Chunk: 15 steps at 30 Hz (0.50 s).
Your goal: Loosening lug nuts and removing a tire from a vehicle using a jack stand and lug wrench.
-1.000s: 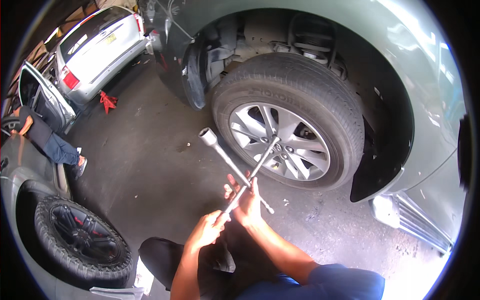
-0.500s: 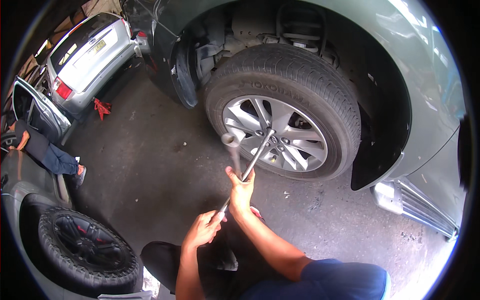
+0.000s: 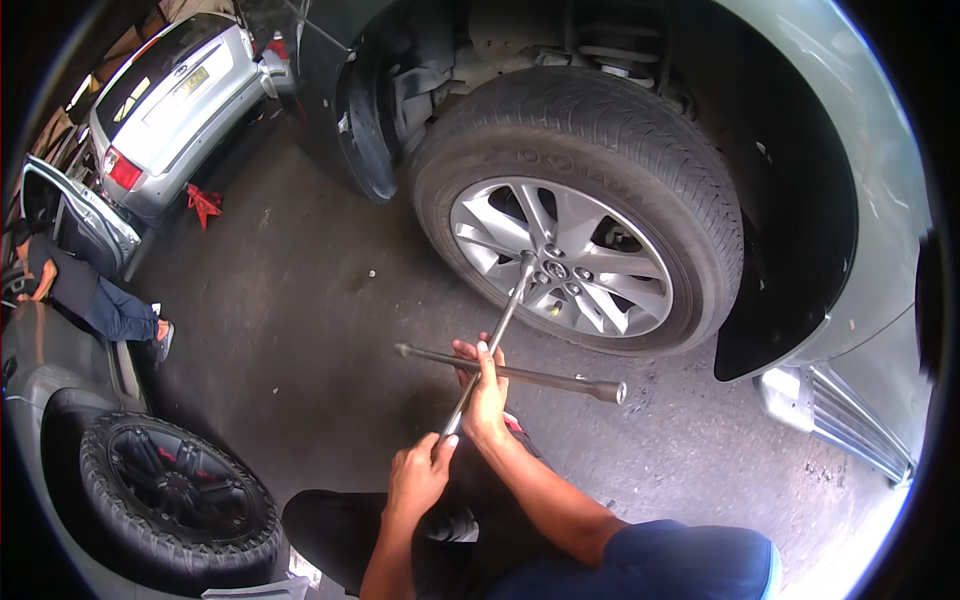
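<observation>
Both hands, right hand [image 3: 487, 392] and left hand [image 3: 418, 478], grip the cross wrench [image 3: 500, 345] socketed at twelve o'clock onto a wheel [image 3: 580, 205] nut; wheel still mounted.

The single head camera looked steeply down and forward from above the person's hands [image 3: 470, 420], close to them, toward a car wheel [image 3: 575, 205] near the top centre. Its fisheye bent the edges, taking in the concrete floor [image 3: 300, 300], a spare tyre [image 3: 170, 495] lower left and a parked car [image 3: 165, 100] upper left.
</observation>
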Motion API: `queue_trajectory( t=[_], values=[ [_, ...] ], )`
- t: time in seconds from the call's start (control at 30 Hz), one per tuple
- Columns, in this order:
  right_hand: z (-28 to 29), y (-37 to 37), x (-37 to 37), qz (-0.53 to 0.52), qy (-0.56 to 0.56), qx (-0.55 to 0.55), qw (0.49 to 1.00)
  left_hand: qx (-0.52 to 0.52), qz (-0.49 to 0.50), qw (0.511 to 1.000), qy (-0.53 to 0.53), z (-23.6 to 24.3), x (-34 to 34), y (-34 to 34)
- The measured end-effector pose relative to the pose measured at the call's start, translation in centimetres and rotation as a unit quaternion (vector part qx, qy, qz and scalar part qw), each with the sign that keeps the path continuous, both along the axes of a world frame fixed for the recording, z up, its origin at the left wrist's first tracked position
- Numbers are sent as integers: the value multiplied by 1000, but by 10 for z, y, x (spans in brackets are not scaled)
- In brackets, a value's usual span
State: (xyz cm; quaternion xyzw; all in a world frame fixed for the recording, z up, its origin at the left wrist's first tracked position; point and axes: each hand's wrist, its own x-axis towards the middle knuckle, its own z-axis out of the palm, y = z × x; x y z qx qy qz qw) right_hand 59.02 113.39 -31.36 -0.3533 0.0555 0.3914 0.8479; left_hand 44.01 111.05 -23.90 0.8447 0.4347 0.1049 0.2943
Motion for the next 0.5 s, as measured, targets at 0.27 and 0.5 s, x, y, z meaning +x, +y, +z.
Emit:
queue_trajectory(
  t=[0.27, 0.5],
  values=[
    [-24, 4, 19, 93, 149, 271, 946, 168, 9, 985, 20, -33, 8, -6],
    [-19, 18, 16, 28, 119, 105, 987, 144, -6, 990, 5, -18, 12, 9]
  ],
)
